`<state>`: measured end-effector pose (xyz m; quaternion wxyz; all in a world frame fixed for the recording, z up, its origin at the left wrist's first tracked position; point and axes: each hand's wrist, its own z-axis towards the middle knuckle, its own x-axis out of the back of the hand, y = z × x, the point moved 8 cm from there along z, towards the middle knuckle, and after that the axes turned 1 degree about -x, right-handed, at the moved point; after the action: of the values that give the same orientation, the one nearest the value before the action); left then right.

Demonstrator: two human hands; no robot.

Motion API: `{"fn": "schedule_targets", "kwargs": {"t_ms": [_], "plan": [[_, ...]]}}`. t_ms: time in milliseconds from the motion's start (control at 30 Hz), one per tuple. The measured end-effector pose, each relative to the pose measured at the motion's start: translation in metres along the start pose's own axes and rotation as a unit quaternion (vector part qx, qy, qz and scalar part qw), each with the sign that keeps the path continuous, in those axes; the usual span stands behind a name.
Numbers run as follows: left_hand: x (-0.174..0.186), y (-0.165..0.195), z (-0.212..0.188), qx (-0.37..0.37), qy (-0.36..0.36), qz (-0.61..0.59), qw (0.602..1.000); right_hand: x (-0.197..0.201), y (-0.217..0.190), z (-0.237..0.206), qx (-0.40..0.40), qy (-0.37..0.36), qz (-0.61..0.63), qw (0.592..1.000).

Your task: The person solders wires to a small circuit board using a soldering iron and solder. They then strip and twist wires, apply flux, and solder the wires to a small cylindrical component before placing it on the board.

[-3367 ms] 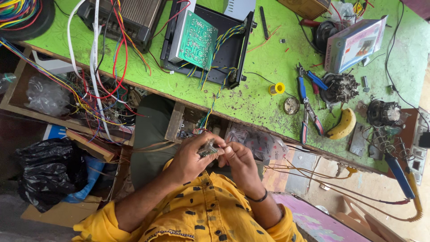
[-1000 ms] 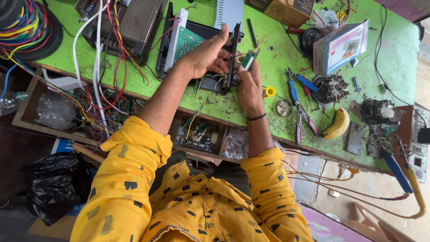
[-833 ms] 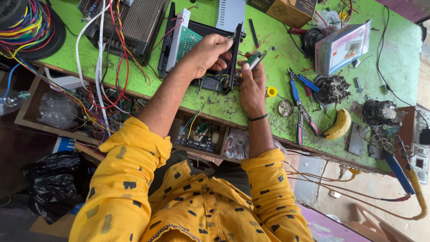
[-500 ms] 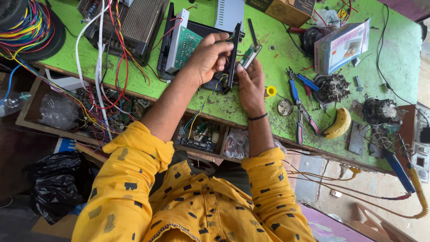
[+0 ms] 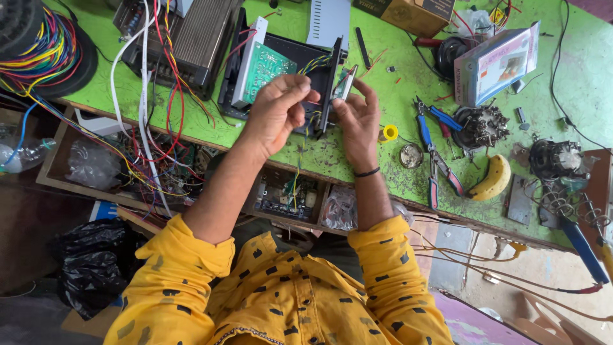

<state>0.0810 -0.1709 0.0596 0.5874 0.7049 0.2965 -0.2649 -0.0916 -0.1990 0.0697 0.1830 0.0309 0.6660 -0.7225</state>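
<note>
Presently, we record the following for this position.

Work item: a small flat component [image 5: 345, 83], pale with a dark edge, is held just above the front edge of the open black chassis [image 5: 287, 61] on the green workbench [image 5: 357, 160]; we cannot tell its exact kind.

Right hand: the right hand [image 5: 359, 121] is raised palm-up, wrist bent back, fingers pinched together on the small flat component.

Left hand: the left hand [image 5: 278, 108] is curled, fingertips drawn together beside the component; whether it grips a wire or only steadies we cannot tell.

Risk, wiring: we judge that the thin coloured leads [image 5: 316, 64] running from the chassis could tear loose if the component is pulled further outward.

Risk, drop: we judge that a slip of the pinch would let the component fall into the open drawer [image 5: 287, 195] below the bench edge.

Risk, board: the green circuit board [image 5: 265, 67] stands propped inside the chassis, close to the left knuckles; a knock could tip it.

Surroundings: a yellow solder spool [image 5: 389, 132], blue-handled pliers [image 5: 431, 118] and a banana [image 5: 491, 179] lie to the right, apart from both hands.
</note>
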Motion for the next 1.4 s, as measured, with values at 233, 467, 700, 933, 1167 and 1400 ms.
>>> {"fn": "schedule_targets", "kwargs": {"t_ms": [233, 467, 700, 933, 1167, 1400], "plan": [[0.010, 0.003, -0.015, 0.001, 0.040, 0.281, 0.959, -0.001, 0.000, 0.004, -0.012, 0.023, -0.023, 0.999], [0.011, -0.003, -0.021, 0.008, 0.014, -0.231, 0.973, 0.001, 0.008, 0.007, -0.009, 0.039, -0.100, 0.994], [0.016, 0.041, -0.033, -0.181, 0.055, 0.205, 0.960, -0.007, -0.002, 0.004, 0.019, -0.009, -0.175, 0.984], [0.034, 0.072, -0.024, -0.131, 0.071, 0.042, 0.988, -0.041, -0.027, -0.031, 0.063, 0.090, -0.417, 0.902], [-0.011, 0.134, -0.007, -0.335, 0.024, 0.704, 0.625, -0.049, -0.026, -0.040, 0.094, 0.082, -0.377, 0.918], [-0.035, 0.141, 0.019, -0.313, -0.079, 0.811, 0.488, -0.064, -0.031, -0.057, 0.184, 0.100, -0.427, 0.880]]}}
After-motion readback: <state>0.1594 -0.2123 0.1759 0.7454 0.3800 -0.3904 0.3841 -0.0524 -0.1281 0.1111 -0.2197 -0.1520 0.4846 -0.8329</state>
